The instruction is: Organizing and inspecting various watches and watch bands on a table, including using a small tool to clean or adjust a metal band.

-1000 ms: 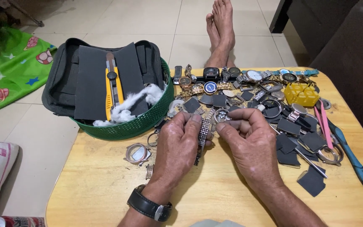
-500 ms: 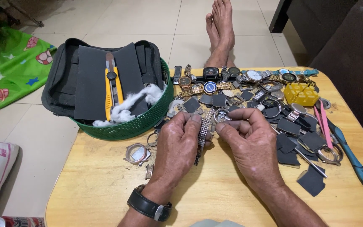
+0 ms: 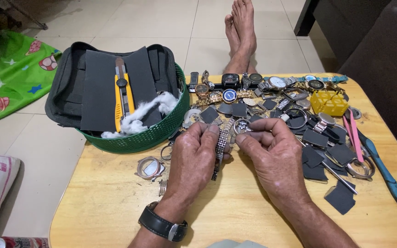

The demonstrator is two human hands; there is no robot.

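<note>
Head view: I am pinching the limp metal watch bracelet [image 3: 220,146] with left hand [image 3: 194,158] and right hand [image 3: 274,158], fingers closed, near its slippery links.

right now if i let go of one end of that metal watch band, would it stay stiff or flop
Probably flop: the metal watch band is made of small links and hangs down from the left hand. Likely fairly heavy for its size, being metal. Its shiny links may slip between fingertips.

just the one head cam, looking steeply down and forward over the wooden table [image 3: 116,211]; pretty close in; floor beyond
</note>
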